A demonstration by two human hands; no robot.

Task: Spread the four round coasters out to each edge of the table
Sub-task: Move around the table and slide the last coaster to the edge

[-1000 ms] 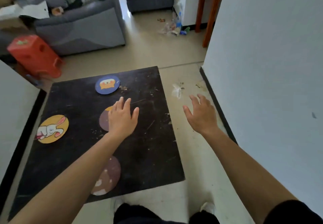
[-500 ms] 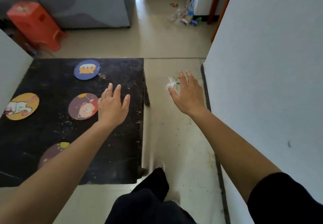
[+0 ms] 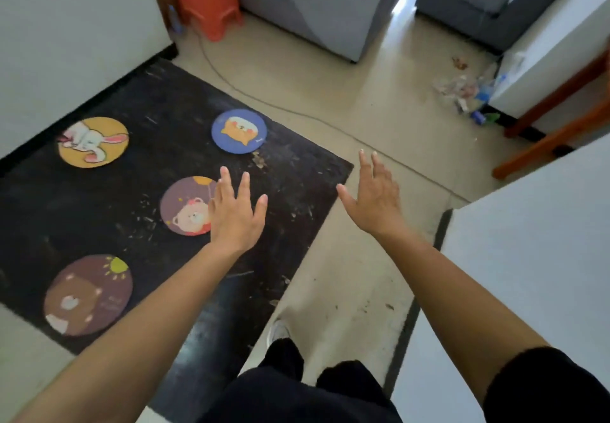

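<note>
Swinging round since half a second ago, my view now sets the black table (image 3: 99, 208) at nine o'clock. Left hand (image 3: 236, 216) hovers, fingers splayed, over the bear coaster (image 3: 185, 208) mid-table; right hand (image 3: 376, 199) hangs spread above the floor. Rabbit (image 3: 93, 142), blue (image 3: 239, 135) and brown (image 3: 88, 294) coasters already sit near edges.

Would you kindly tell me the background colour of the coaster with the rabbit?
Yellow-orange, seen in the head view: the rabbit coaster.
</note>
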